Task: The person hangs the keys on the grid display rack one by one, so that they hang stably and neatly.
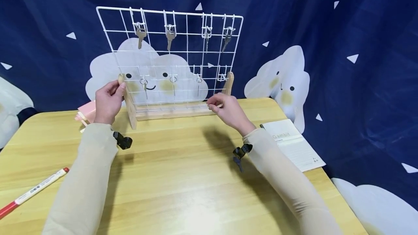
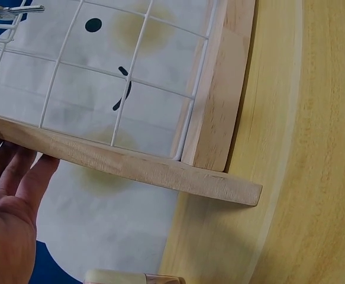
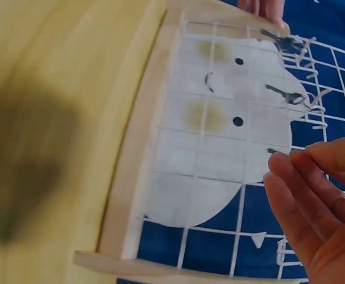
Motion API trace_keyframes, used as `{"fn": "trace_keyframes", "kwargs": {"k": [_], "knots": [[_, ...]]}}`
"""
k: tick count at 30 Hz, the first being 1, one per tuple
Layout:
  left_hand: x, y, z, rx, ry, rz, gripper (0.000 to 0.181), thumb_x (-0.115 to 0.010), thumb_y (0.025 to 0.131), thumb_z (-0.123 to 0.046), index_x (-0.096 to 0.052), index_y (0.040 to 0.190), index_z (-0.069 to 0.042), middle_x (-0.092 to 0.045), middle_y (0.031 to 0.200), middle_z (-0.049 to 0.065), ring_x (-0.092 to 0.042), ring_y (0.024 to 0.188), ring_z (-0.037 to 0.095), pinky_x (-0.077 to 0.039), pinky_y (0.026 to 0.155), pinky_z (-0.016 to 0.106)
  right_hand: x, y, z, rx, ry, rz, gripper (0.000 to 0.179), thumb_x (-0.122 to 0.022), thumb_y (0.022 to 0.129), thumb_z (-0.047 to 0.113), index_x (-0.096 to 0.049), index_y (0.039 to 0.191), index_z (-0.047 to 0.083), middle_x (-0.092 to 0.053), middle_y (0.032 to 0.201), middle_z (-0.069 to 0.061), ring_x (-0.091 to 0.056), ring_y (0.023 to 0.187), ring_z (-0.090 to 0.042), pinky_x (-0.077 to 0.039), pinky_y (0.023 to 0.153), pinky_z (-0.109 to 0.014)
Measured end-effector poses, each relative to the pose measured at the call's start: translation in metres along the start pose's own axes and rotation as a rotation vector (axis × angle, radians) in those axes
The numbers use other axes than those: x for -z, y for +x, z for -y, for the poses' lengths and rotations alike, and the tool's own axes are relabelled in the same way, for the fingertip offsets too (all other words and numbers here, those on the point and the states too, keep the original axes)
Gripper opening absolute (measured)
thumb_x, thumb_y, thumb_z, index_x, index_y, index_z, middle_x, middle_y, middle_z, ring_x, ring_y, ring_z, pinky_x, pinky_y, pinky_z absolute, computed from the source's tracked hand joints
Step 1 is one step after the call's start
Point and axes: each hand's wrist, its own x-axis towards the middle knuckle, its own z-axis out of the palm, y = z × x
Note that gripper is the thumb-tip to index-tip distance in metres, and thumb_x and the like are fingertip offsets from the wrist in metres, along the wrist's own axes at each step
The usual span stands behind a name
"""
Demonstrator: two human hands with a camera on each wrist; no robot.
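Observation:
A white wire grid rack (image 1: 187, 52) on a wooden stand (image 1: 169, 114) stands at the back of the table. My left hand (image 1: 109, 100) grips the left wooden upright (image 1: 128, 100), thumb in front and fingers behind. My right hand (image 1: 228, 110) is before the lower right of the grid, its fingers loosely bent with thumb and fingertips close together. Nothing shows between them. In the right wrist view, a key's dark end (image 3: 273, 151) peeks out by the fingertips. Keys hang from all the upper hooks, such as this key (image 1: 141, 37), and from three lower ones. The lower right hook (image 1: 222, 77) holds none.
A loose key (image 1: 238, 163) lies on the table (image 1: 183, 162) by my right wrist. A notepad (image 1: 294, 144) is at the right edge, a red and white marker (image 1: 36, 190) at the left. Something pink (image 1: 87, 111) sits behind my left hand. A blue curtain (image 1: 359, 100) hangs behind.

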Motion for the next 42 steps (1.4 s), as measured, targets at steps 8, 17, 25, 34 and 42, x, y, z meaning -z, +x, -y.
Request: {"fn": "trace_keyframes", "kwargs": {"k": [8, 17, 25, 34, 42], "knots": [[0.000, 0.000, -0.002, 0.004, -0.005, 0.001, 0.047, -0.057, 0.099, -0.032, -0.056, 0.138, -0.006, -0.059, 0.132, 0.014, -0.060, 0.110, 0.011, -0.052, 0.090, 0.027, 0.005, -0.036, -0.011, -0.018, -0.025, 0.184, 0.010, -0.066, 0.094, 0.006, -0.072, 0.101, 0.005, -0.069, 0.098, -0.002, -0.063, 0.092, -0.016, -0.056, 0.081, -0.029], [-0.001, -0.001, -0.003, 0.027, -0.007, 0.010, 0.048, -0.055, 0.100, -0.032, -0.055, 0.139, -0.006, -0.058, 0.135, 0.014, -0.059, 0.113, 0.013, -0.052, 0.092, 0.028, 0.014, -0.076, -0.025, -0.078, -0.063, 0.365, 0.022, -0.071, 0.091, 0.008, -0.069, 0.112, 0.003, -0.069, 0.111, -0.009, -0.063, 0.105, -0.023, -0.052, 0.093, -0.042], [0.000, 0.000, -0.006, 0.049, -0.009, 0.014, 0.048, -0.055, 0.100, -0.032, -0.054, 0.141, -0.006, -0.056, 0.138, 0.013, -0.058, 0.115, 0.014, -0.051, 0.092, 0.027, 0.017, -0.108, -0.036, -0.119, -0.167, 0.446, 0.030, -0.074, 0.089, 0.011, -0.069, 0.118, 0.006, -0.068, 0.117, -0.006, -0.060, 0.112, -0.026, -0.048, 0.097, -0.044], [-0.001, -0.002, -0.003, 0.031, 0.005, 0.015, 0.049, -0.055, 0.100, -0.033, -0.054, 0.140, -0.005, -0.057, 0.135, 0.015, -0.058, 0.112, 0.012, -0.052, 0.092, 0.028, 0.013, -0.132, -0.053, -0.131, -0.161, 0.396, 0.028, -0.078, 0.085, 0.012, -0.070, 0.112, 0.006, -0.068, 0.110, -0.004, -0.061, 0.107, -0.025, -0.049, 0.094, -0.045], [0.000, -0.001, -0.002, 0.022, 0.004, 0.012, 0.050, -0.055, 0.100, -0.034, -0.054, 0.141, -0.005, -0.057, 0.135, 0.015, -0.058, 0.112, 0.012, -0.052, 0.092, 0.027, 0.006, -0.138, -0.059, -0.086, -0.208, 0.367, 0.030, -0.078, 0.085, 0.012, -0.069, 0.112, 0.006, -0.065, 0.107, -0.002, -0.060, 0.102, -0.022, -0.049, 0.094, -0.042]]}}
